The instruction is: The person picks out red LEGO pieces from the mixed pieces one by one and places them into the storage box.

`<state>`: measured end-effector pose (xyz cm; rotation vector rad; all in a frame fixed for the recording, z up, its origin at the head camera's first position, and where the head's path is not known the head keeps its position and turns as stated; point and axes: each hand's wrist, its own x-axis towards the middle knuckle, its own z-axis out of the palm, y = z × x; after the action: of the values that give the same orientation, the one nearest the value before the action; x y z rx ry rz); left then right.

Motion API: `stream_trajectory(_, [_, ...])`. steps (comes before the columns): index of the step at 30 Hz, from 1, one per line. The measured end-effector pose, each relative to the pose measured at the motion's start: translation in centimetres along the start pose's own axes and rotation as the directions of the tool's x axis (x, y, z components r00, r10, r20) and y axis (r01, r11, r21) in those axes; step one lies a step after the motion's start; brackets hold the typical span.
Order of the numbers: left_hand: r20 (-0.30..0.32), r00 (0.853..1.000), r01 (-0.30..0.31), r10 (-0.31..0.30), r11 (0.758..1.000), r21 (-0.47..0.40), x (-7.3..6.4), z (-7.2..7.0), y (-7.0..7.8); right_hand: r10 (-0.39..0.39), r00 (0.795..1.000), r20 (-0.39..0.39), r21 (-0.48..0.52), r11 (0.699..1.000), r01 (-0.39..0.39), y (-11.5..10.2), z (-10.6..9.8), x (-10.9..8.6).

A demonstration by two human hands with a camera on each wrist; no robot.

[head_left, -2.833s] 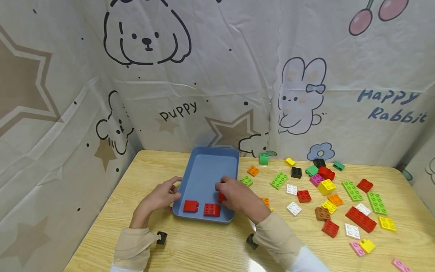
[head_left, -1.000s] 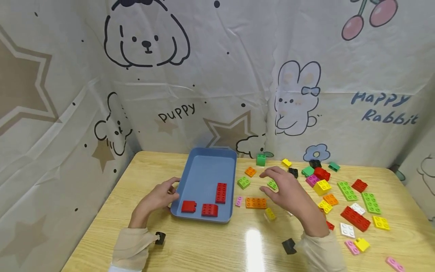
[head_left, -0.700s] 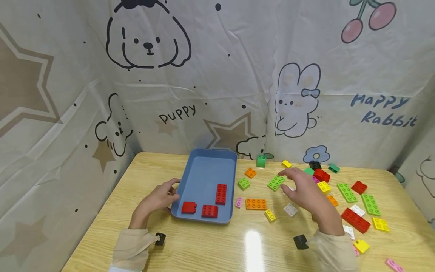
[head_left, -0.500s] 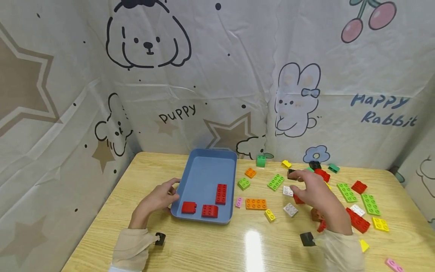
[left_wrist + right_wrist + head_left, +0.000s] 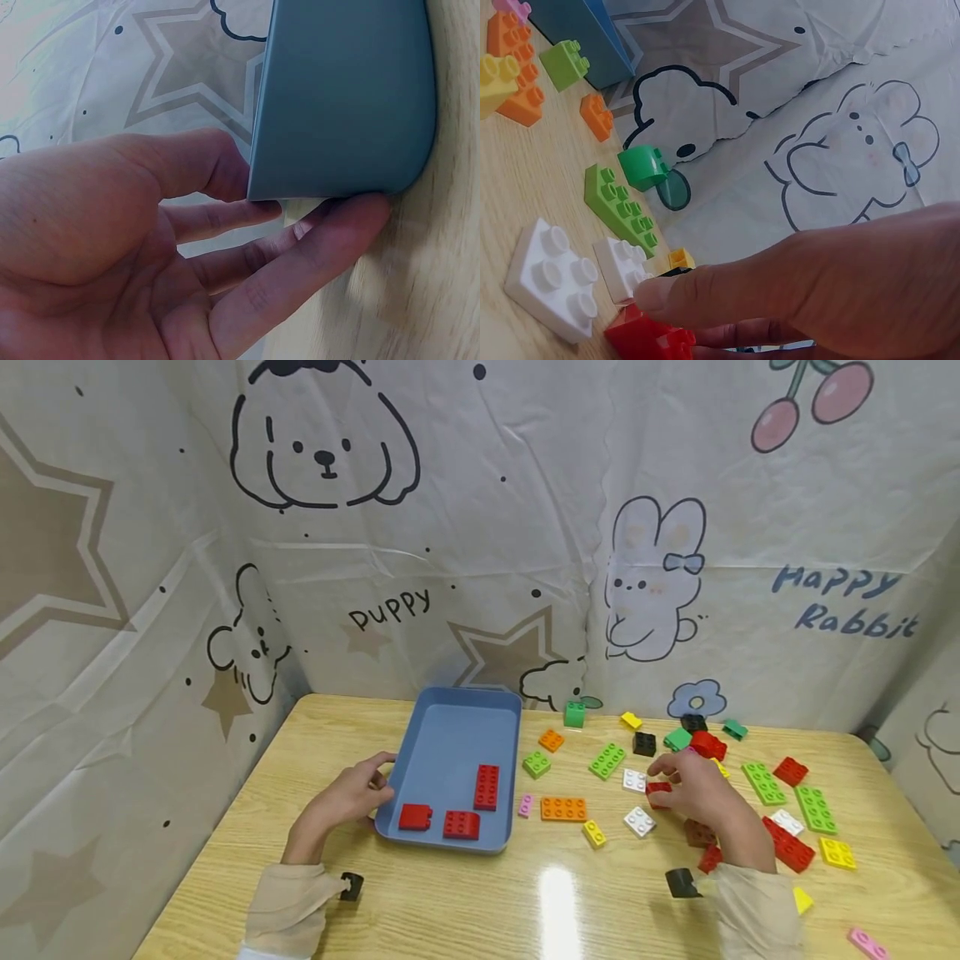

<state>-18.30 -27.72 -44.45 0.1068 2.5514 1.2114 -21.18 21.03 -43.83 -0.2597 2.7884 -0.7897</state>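
A blue tray [image 5: 450,739] with several red bricks inside stands left of centre; one is a long red brick [image 5: 487,787]. My left hand [image 5: 348,797] holds its left wall near the front corner. In the left wrist view the thumb bends over the rim and the fingertips meet the outer wall [image 5: 345,97]. On the right, my right hand [image 5: 701,789] is low over the scattered bricks, thumb and fingers around a red brick [image 5: 659,793]. In the right wrist view the thumb overlaps this red brick [image 5: 645,334], and the other fingers are partly hidden behind it.
Two white bricks [image 5: 640,821] lie beside the right hand. Left of them are a lime brick [image 5: 607,761], an orange brick [image 5: 563,809] and a yellow brick [image 5: 594,833]. Several more bricks, including a long red brick [image 5: 787,845], spread to the right. A printed cloth [image 5: 480,527] hangs behind.
My right hand has left the tray, where the long red brick now lies, moved right over the loose bricks, then lowered and closed its fingers around the red brick. My left hand stays put.
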Motion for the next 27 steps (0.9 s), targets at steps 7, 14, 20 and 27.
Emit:
stream_trajectory(7, [-0.013,1.000,-0.026,0.026,0.999,0.036,0.07,0.05,-0.27,0.009,1.000,0.019,-0.010,1.000,-0.009,0.16,0.24,0.23])
stream_trajectory(14, [-0.013,1.000,-0.016,0.017,0.999,0.038,0.14,0.05,-0.28,-0.005,0.999,0.041,0.011,1.000,0.005,0.42,0.60,0.36])
stream_trajectory(20, [-0.013,1.000,0.001,0.000,0.999,0.035,0.16,0.13,-0.37,-0.018,0.999,0.037,-0.002,1.000,0.018,0.52,0.66,0.49])
stream_trajectory(27, [-0.008,1.000,0.004,-0.004,1.000,0.024,0.12,0.10,-0.32,-0.001,0.999,0.039,0.002,1.000,0.001,0.57,0.64,0.48])
